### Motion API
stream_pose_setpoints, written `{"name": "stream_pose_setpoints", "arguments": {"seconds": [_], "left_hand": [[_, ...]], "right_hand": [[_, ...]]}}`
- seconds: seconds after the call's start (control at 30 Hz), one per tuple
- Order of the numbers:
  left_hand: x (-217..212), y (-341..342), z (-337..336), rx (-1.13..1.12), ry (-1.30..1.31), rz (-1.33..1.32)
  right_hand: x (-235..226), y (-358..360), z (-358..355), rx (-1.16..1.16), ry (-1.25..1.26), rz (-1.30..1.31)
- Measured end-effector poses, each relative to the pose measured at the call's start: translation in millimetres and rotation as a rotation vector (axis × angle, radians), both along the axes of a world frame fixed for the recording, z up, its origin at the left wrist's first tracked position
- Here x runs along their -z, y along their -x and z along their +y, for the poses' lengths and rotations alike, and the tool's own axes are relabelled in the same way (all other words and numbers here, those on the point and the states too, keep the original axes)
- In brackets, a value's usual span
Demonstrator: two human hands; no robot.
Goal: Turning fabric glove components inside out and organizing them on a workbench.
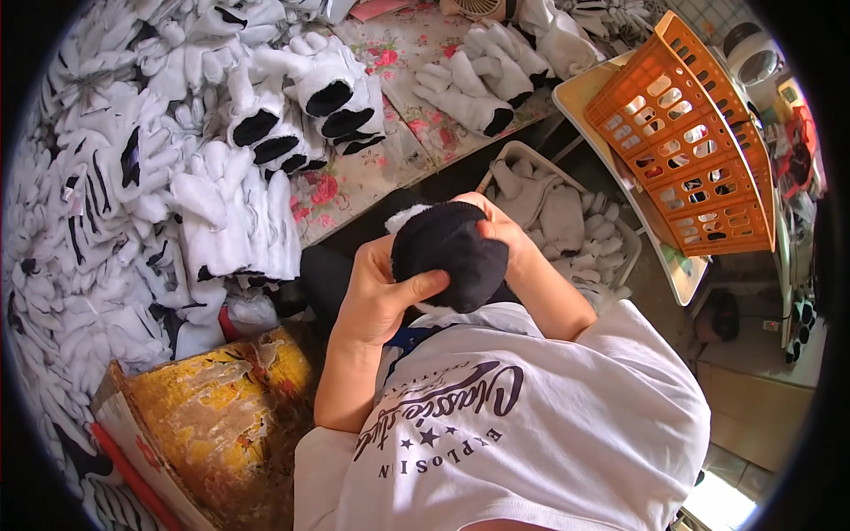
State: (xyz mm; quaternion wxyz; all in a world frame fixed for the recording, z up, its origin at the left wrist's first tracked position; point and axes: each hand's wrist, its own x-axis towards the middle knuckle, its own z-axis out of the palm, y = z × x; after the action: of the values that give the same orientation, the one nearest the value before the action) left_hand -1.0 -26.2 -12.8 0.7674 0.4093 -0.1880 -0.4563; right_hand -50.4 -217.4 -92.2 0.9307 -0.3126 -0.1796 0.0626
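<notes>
Both my hands hold one fuzzy glove (447,255) close to my chest; its black inside faces out and a bit of white fleece shows at its upper left. My left hand (376,296) grips it from the left, thumb pressed across the black fabric. My right hand (505,232) clasps its upper right side, fingers curled over the top. Stacks of white gloves with black cuffs (301,111) lie on the flowered tablecloth (354,181) beyond my hands.
A large heap of white gloves (97,195) fills the left side. A white basket (633,243) with more gloves sits right of my hands. An orange plastic crate (699,133) lies tilted at upper right. A worn yellow cardboard box (208,416) stands at lower left.
</notes>
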Motion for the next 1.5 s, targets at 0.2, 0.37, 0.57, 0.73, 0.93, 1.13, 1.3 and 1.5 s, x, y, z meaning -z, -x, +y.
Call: {"name": "stream_pose_setpoints", "arguments": {"seconds": [0.2,0.37,0.57,0.73,0.93,1.13,1.3,1.5], "left_hand": [[-5,12,-12,-0.003,0.098,0.089],[5,21,-7,-0.042,0.098,0.133],[1,18,-8,-0.096,0.059,0.117],[0,4,-2,-0.286,-0.186,-0.228],[45,-29,-2,-1.002,-0.586,-1.283],[58,5,-22,-0.801,-0.693,-1.736],[53,18,-18,-0.615,-0.654,-1.497],[68,15,8,-0.62,-0.488,-1.177]], "right_hand": [[25,0,26,-0.224,-0.585,0.302],[88,-10,34,-0.32,-0.585,0.364],[63,-2,32,-0.254,-0.625,0.511],[3,2,20,0.257,0.158,0.176],[-35,19,47,1.166,1.51,-0.431],[-20,15,62,1.252,1.657,-0.172],[-13,17,38,0.873,1.705,-0.057],[-12,-28,-39,0.917,1.031,0.11]]}}
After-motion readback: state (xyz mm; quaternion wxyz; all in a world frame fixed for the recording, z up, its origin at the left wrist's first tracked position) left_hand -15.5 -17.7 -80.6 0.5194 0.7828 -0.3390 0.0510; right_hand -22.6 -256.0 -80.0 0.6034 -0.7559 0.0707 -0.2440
